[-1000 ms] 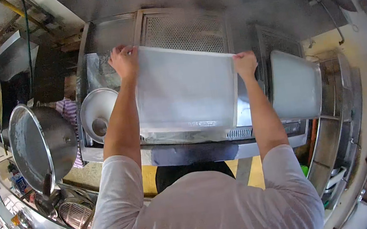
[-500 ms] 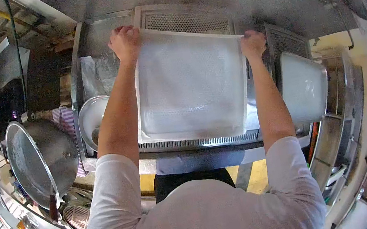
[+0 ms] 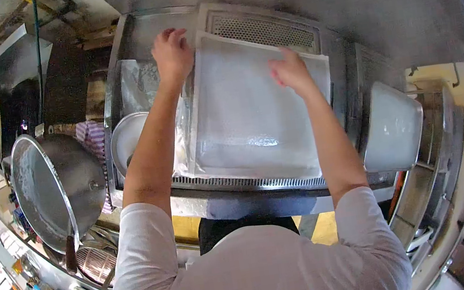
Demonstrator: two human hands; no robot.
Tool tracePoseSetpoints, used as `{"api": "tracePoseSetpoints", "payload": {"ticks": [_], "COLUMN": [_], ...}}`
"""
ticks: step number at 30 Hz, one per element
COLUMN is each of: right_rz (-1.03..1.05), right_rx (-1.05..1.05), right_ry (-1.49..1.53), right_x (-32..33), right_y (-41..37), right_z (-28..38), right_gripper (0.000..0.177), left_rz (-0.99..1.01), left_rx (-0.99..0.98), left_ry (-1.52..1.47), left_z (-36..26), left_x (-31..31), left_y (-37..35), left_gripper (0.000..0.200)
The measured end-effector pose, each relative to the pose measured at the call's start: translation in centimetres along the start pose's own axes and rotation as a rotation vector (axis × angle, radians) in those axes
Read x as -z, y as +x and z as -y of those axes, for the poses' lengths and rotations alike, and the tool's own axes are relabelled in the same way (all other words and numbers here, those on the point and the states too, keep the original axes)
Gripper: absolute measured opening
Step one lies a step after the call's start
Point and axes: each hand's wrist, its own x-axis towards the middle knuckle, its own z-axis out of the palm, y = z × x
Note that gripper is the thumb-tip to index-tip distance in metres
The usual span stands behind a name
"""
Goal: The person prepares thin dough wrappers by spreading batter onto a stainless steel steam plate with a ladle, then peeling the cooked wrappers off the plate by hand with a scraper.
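Note:
A white, translucent square sheet (image 3: 257,112) lies flat over a perforated metal tray (image 3: 263,28), whose holes show past the sheet's far edge. My left hand (image 3: 173,57) hovers just left of the sheet's far left corner, open, with its fingers loosely bent. Over the far right part of the sheet is my right hand (image 3: 291,71), also open, thumb and fingers apart. Nothing shows in either hand. Beside my left forearm, a crumpled clear plastic piece (image 3: 130,85) rests on the metal worktop, and a round metal bowl (image 3: 124,139) is partly hidden behind that arm.
A large steel pot (image 3: 79,178) stands tilted in view at the left, near a striped cloth (image 3: 90,135). To the right is a white tub (image 3: 393,128) beside a metal rack (image 3: 426,177). A slotted drain strip (image 3: 249,182) runs along the worktop's front.
Both hands have let go of the sheet's far corners. My right hand has moved inward over the sheet, and my left hand is apart from its corner. The view has shifted slightly.

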Motion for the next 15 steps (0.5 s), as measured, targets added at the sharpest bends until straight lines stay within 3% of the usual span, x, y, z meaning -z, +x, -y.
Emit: {"api": "tracePoseSetpoints", "payload": {"ticks": [2, 3, 5, 6, 11, 15], "right_rz": [0.231, 0.239, 0.411, 0.417, 0.685, 0.63], "right_rx": [0.069, 0.071, 0.064, 0.063, 0.023, -0.04], "right_ry": [0.344, 0.342, 0.718, 0.718, 0.852, 0.877], "right_x": [-3.0, -4.5, -7.1, -8.3, -12.0, -12.8], "right_y": [0.6, 0.9, 1.8, 2.4, 5.5, 2.2], "right_z": [2.1, 3.3, 5.3, 6.0, 6.6, 5.5], "right_gripper": [0.071, 0.071, 0.067, 0.067, 0.056, 0.036], "left_rz": [0.138, 0.231, 0.297, 0.364, 0.531, 0.553], "left_rx": [-0.12, -0.164, -0.234, -0.309, -0.246, -0.286], "left_ry": [0.135, 0.219, 0.319, 0.413, 0.538, 0.533], "left_z": [-0.9, -1.0, -1.2, -1.4, -1.9, -1.3], "left_x": [0.4, 0.5, 0.8, 0.9, 1.3, 1.2], "left_y": [-0.4, -0.6, -0.7, -0.7, -0.4, -0.1], "left_gripper": [0.034, 0.048, 0.051, 0.054, 0.056, 0.056]}}
